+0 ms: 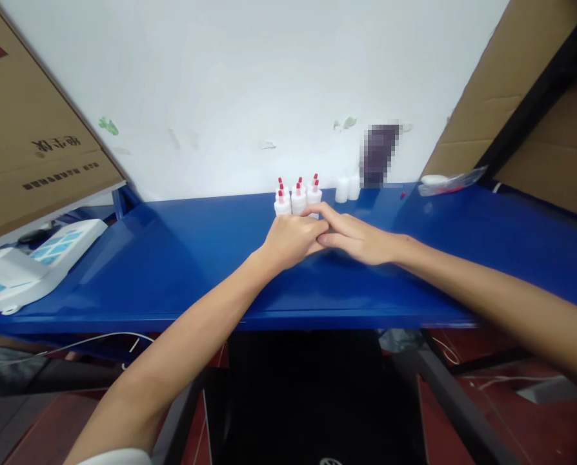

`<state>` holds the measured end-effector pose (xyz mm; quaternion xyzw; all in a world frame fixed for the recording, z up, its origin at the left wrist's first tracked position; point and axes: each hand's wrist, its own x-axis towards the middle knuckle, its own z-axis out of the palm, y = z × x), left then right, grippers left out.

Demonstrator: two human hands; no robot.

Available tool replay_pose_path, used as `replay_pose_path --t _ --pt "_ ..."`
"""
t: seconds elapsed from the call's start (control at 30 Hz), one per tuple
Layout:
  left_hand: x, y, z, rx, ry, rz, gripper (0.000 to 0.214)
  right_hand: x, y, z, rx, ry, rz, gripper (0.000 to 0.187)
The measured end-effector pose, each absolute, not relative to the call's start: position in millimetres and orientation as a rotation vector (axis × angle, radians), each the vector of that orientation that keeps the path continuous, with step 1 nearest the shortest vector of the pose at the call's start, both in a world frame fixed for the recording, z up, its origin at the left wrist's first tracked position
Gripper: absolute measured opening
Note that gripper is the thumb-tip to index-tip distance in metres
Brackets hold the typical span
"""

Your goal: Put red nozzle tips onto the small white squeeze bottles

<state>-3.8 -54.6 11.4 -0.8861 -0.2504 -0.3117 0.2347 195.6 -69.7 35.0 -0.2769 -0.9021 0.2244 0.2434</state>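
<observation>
My left hand (294, 237) and my right hand (357, 237) meet over the middle of the blue table (206, 258). The left one is closed with its fingers curled; whether anything lies inside is hidden. My right fingers and thumb close around the front of the left hand. Just behind them stands a tight group of several white squeeze bottles (283, 205) with red pointed tips. The hands cover the lower part of some bottles. Two white bottles (341, 190) without red tips stand to the right, apart from the hands.
A small red cap (403, 195) and a clear plastic bag (450, 183) lie at the back right. On the left is a white device with blue keys (59, 248). Cardboard (41, 129) flanks both sides; a white wall (230, 84) rises behind. A black chair (308, 394) is below the front edge.
</observation>
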Motion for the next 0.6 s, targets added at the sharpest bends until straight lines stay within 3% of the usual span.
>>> replay_pose_path --t 0.2,0.4,0.53,0.6 --pt "-1 -54 10 -2.468 -0.709 -0.769 0.044 192 -75 39 -0.791 -2.483 0.563 0.052" --pt "0 -59 16 -2.491 -0.675 -0.89 0.058 204 -61 35 -0.792 -2.181 0.486 0.033" --pt "5 -63 18 -2.551 -0.453 -0.957 0.054 208 -45 32 -0.808 -1.873 0.683 0.016" --pt "7 -64 18 -2.57 -0.356 -0.978 0.048 206 -41 31 -0.798 -1.804 0.886 0.024"
